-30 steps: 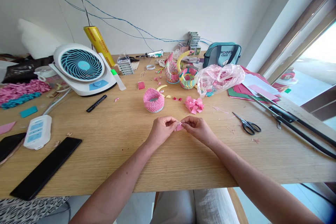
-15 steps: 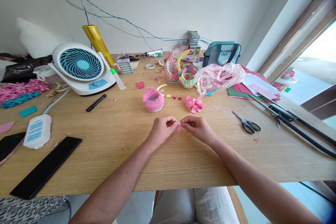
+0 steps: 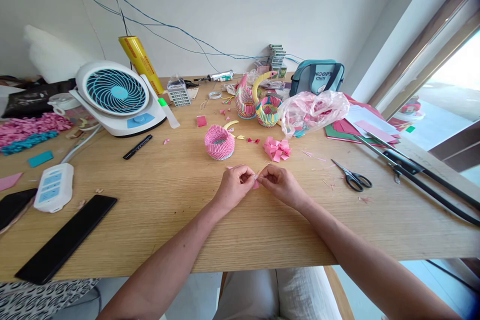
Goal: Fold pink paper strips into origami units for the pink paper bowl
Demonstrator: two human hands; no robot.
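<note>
Paper piece (image 3: 256, 183), small and pink, sits pinched between the person's left hand (image 3: 235, 188) and right hand (image 3: 282, 186). The hands are together, meeting at the fingertips over the middle of a light wooden table (image 3: 157, 225). The fingers hide most of the piece, so its exact fold is hard to make out from the head view. Nearest the hands, ahead and to the left, stands a pink origami bowl (image 3: 219, 143) built of many tiny folded units, and ahead to the right lies a pink paper bow (image 3: 276, 149). Farther on, an origami swan (image 3: 245, 102) in pink and yellow stands beside a multicoloured origami basket (image 3: 269, 111), with small paper scraps strewn in front of them. To the right of the hands lie black-handled scissors (image 3: 352, 181), and beyond those a crumpled pink plastic bag (image 3: 313, 112) sits beside stacked coloured paper sheets (image 3: 360, 127). To the left are a black marker (image 3: 137, 146), a white desk fan (image 3: 116, 92) with a teal grille, a white power strip (image 3: 53, 187) and a long black slab (image 3: 66, 238), perhaps a ruler. A yellow roll of cling film (image 3: 139, 58) stands tilted behind the fan.
</note>
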